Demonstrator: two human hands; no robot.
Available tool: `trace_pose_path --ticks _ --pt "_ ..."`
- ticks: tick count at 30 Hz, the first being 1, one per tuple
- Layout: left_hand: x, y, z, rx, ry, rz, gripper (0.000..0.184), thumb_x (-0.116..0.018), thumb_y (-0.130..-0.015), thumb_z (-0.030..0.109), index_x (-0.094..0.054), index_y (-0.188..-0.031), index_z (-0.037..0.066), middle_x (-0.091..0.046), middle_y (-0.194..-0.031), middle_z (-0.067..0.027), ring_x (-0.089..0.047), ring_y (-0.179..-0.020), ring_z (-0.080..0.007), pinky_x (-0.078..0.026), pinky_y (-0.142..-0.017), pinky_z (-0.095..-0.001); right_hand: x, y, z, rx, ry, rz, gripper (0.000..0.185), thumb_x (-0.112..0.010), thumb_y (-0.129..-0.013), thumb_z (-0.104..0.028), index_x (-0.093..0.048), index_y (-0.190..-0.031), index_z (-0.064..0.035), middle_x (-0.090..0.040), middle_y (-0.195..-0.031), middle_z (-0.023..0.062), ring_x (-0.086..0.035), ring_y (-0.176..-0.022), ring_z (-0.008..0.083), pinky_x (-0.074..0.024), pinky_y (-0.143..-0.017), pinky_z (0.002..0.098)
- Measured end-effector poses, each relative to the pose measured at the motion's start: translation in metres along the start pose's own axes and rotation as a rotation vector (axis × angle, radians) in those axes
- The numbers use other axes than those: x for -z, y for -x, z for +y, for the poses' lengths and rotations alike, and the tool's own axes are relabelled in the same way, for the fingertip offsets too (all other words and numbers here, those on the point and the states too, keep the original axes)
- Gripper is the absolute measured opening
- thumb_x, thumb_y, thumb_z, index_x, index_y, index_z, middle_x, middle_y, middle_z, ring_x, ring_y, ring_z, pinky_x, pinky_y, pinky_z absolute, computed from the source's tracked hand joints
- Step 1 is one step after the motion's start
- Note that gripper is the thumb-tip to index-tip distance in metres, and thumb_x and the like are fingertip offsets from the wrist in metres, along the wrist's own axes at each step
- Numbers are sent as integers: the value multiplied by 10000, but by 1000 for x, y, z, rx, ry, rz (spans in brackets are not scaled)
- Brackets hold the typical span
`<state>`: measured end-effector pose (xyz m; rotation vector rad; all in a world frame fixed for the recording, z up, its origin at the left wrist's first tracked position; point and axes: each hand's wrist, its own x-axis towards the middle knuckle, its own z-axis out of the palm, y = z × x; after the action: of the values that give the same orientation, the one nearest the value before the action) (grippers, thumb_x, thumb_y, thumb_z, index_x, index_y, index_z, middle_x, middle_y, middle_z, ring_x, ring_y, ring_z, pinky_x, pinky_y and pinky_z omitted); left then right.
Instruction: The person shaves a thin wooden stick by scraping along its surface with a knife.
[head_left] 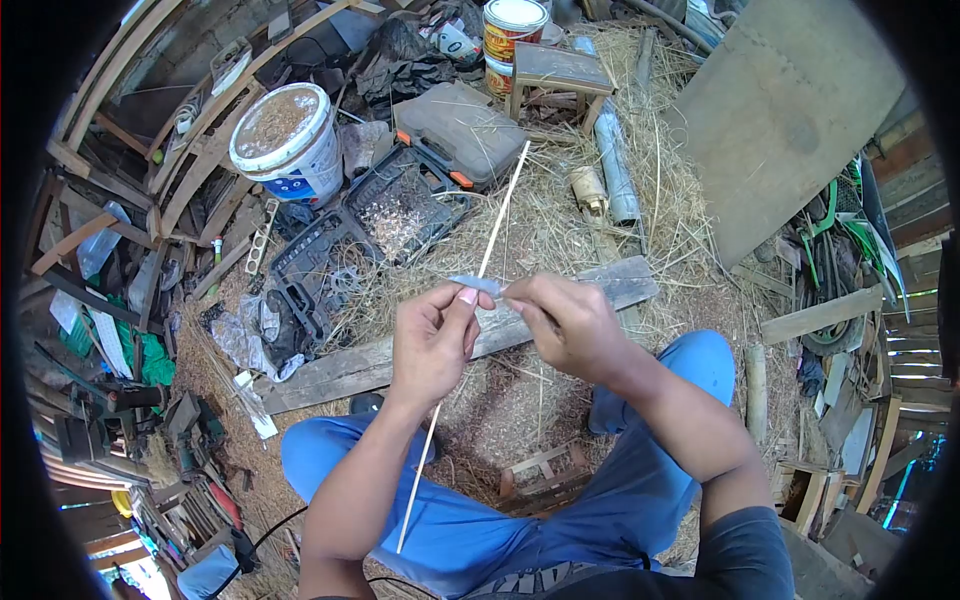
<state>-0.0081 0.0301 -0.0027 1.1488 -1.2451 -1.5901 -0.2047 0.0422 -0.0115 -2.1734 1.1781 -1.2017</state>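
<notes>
A long, thin, pale strip [505,211], bamboo or wood by its look, runs slantwise from above my hands down to my left thigh. My left hand [437,340] is closed around its middle, thumb on top. My right hand [572,322] is closed in a fist on a small knife [474,284], whose handle is hidden by the fingers. The grey blade points left and lies across the strip, close to my left thumb and fingertips. Both hands are held over a weathered plank [340,377].
Straw and shavings cover the ground. Beyond the plank lie an open tool case [330,245] and a closed case [460,130]. A white bucket [290,145] stands at upper left, a small stool [562,72] at the top, and a large board [790,120] leans at right.
</notes>
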Motion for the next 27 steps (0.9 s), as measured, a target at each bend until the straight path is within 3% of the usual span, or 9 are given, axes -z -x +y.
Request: trace_pose_path --ticks 1,3,10,14,16,18,20,22,27 --pt "1 2 0 1 -39 -18 266 -532 -1065 189 -658 -959 -20 -437 -531 42 -346 -429 -34 -241 -405 -225 4 -3 3 -4 -1 1 121 -645 -916 36 -655 -1035 22 -691 -849 153 -696 -716 267 -535 -632 359" --pt "-1 6 3 -4 -51 -36 265 -534 -1064 188 -657 -946 -15 -439 -529 43 -347 -429 -32 -240 -407 -226 14 -11 11 -233 -13 123 86 -651 -919 -26 -658 -1004 -21 -671 -799 157 -691 -699 329 -529 -581 410" --pt "2 4 -3 -15 -83 15 253 -545 -1057 179 -661 -926 -4 -445 -529 55 -347 -430 -27 -242 -411 -227 4 -4 0 -56 -77 -8 55 -643 -928 -42 -645 -980 -24 -674 -795 180 -689 -663 310 -536 -584 411" --pt "-1 7 0 -23 -104 -19 245 -549 -1054 168 -666 -928 -5 -449 -531 56 -348 -434 -23 -242 -412 -226 19 -15 10 -271 -79 83 70 -642 -930 -44 -643 -997 -24 -673 -797 173 -683 -671 340 -529 -601 421" --pt "1 6 -2 9 -122 13 234 -549 -1049 149 -691 -934 2 -455 -558 76 -360 -480 -9 -239 -438 -232 9 -7 5 -209 -18 45 67 -642 -931 -44 -640 -993 -20 -664 -786 166 -680 -666 340 -519 -598 424" --pt "1 4 -3 -11 -123 22 234 -555 -1048 153 -692 -932 2 -460 -561 73 -364 -484 -9 -240 -440 -232 -5 -2 1 59 -120 57 90 -645 -891 35 -651 -980 25 -665 -781 151 -640 -617 181 -476 -528 321" --pt "2 6 -2 -17 -129 26 235 -561 -1046 156 -694 -930 2 -465 -564 71 -368 -489 -9 -240 -443 -232 7 -5 5 -15 -103 3 89 -641 -896 30 -652 -985 30 -666 -768 147 -632 -601 177 -473 -523 325" --pt "1 7 1 -36 -142 -19 236 -564 -1046 159 -698 -929 4 -476 -571 67 -380 -495 -8 -247 -449 -229 16 -14 19 -163 -32 159 96 -635 -904 23 -660 -996 31 -656 -739 136 -611 -568 186 -472 -518 335" --pt "2 6 -1 -55 -166 12 251 -560 -1050 173 -689 -921 0 -458 -551 67 -365 -470 -11 -241 -437 -228 1 -1 2 2 -108 40 109 -638 -900 40 -661 -1006 32 -681 -761 138 -670 -618 219 -492 -533 339"
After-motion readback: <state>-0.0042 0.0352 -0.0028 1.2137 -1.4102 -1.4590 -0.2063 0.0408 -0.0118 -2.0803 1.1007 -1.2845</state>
